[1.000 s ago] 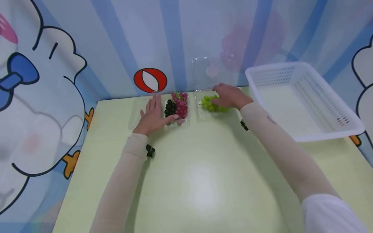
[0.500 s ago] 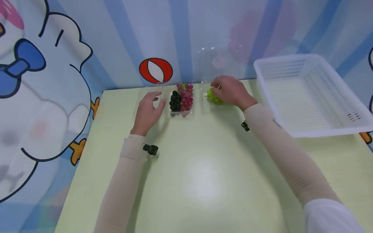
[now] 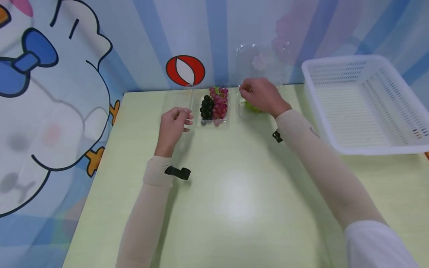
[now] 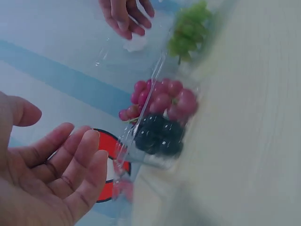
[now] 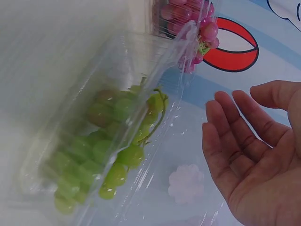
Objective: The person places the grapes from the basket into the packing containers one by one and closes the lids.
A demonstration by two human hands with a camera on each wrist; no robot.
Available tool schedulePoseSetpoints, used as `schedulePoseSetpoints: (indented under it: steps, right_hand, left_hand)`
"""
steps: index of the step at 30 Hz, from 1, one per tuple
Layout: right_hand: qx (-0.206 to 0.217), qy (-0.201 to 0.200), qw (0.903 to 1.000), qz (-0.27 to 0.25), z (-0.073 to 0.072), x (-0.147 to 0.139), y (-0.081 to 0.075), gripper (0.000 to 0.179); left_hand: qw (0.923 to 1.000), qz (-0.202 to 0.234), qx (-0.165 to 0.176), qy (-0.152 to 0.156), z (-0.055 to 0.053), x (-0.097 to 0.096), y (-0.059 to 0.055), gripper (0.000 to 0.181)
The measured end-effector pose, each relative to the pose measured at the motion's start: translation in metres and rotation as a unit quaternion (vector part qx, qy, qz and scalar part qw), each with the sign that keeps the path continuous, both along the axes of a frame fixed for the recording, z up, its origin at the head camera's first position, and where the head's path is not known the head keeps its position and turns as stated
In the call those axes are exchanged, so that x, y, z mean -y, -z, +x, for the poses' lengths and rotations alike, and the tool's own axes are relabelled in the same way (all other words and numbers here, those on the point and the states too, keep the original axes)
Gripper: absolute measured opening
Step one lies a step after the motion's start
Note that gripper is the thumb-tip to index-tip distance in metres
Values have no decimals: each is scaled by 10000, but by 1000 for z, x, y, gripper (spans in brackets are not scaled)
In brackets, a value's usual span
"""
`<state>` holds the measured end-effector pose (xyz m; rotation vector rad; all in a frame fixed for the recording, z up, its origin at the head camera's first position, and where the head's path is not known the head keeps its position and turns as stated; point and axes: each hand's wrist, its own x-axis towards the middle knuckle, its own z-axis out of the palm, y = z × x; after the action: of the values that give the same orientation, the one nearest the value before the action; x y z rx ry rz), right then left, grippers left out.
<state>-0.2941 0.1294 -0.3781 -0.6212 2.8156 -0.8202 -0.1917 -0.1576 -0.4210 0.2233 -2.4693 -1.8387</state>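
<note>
My left hand (image 3: 171,126), fingers loosely curved, hovers at the near side of a clear plastic lid (image 3: 175,99) lying open on the table. Beside it a clear box holds black grapes (image 3: 207,108) and red grapes (image 3: 220,105). In the left wrist view the hand's palm and fingers carry nothing. Above a second clear box is my right hand (image 3: 263,96), partly covering the green grapes (image 3: 252,107) from the head view. The right wrist view shows this hand with bent fingers, holding nothing, apart from the green grapes (image 5: 101,146), whose stem sticks up by the box rim.
A white plastic basket (image 3: 365,115) stands on the right of the table. The right box's clear lid (image 3: 248,61) leans up against the patterned wall (image 3: 216,41) at the table's back edge. The pale table (image 3: 231,178) stretches toward the front.
My left hand has lifted off the black and red grapes' box and drawn back toward me. My right hand has risen off the green grapes. The head view has shifted.
</note>
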Motion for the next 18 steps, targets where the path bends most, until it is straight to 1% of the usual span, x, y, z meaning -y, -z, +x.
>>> schedulePoseSetpoints:
  steps: [3,6,8,10,12,14,16,18]
  right_hand:
    - [228,-13,9997,63,-7,9,-4,33]
    - [406,-42,9991,143,-16,20,-6,35]
    - [491,-51,9986,204,-23,27,-5,37]
    - [512,-61,9984,245,-30,33,-3,39]
    - [549,-28,9981,284,-35,39,-1,40]
    - [629,54,9975,315,-39,44,-1,42]
    - [733,131,9968,286,-42,49,0,43]
    - [803,187,9961,325,-44,55,0,44]
  left_hand:
    - [9970,620,462,-62,4,0,2,32]
    - [9914,1026,812,-99,7,1,7,36]
    - [9853,1336,1057,-98,8,2,11,40]
    - [9770,1692,1297,-114,10,3,16,43]
    - [9657,2105,1510,-174,11,5,20,46]
    - [9535,2505,1655,-274,13,7,23,47]
    - [9372,3010,1723,-379,14,10,25,49]
    - [9178,3533,1749,-477,14,13,25,50]
